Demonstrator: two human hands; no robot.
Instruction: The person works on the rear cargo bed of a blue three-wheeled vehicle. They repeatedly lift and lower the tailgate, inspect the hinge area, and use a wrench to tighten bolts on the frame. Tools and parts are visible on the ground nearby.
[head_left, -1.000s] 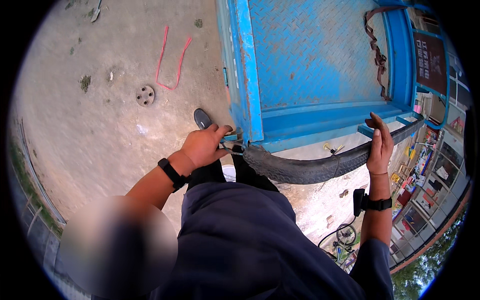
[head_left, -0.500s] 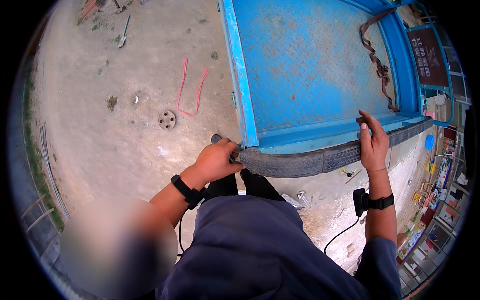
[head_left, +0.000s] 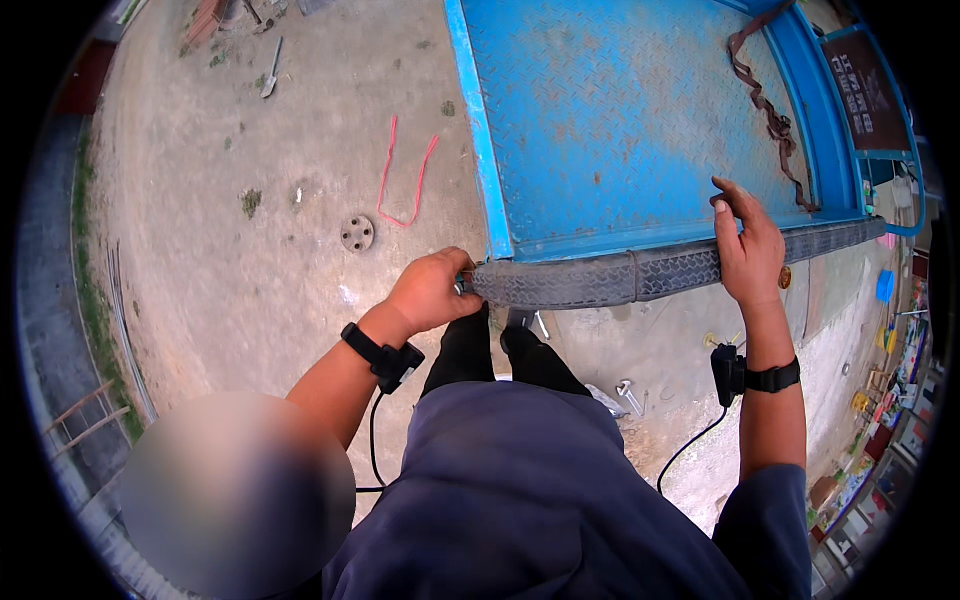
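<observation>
A black strip of tyre tread (head_left: 565, 284) runs along the near edge of a blue metal truck bed (head_left: 640, 110). At the strip's left end, by the bed's corner, my left hand (head_left: 428, 290) is closed, fingers curled inward. A small shiny bit shows between its thumb and fingers, too little to name. Farther right, my right hand (head_left: 750, 245) rests against the strip with the palm edge. Its fingers point forward over the bed and the thumb stands apart, holding nothing. Both wrists wear black straps with small boxes.
A brown strap (head_left: 770, 115) lies crumpled across the bed's right part. On the ground to the left are a pink cord (head_left: 400, 190), a round metal disc with holes (head_left: 357, 233) and a shovel (head_left: 271, 70). A metal tool (head_left: 629, 397) lies near my legs.
The truck edge sits higher in the picture, and my legs have shifted beneath it. My left hand stays at the strip's end; my right hand remains by the strip, fingers still stretched.
</observation>
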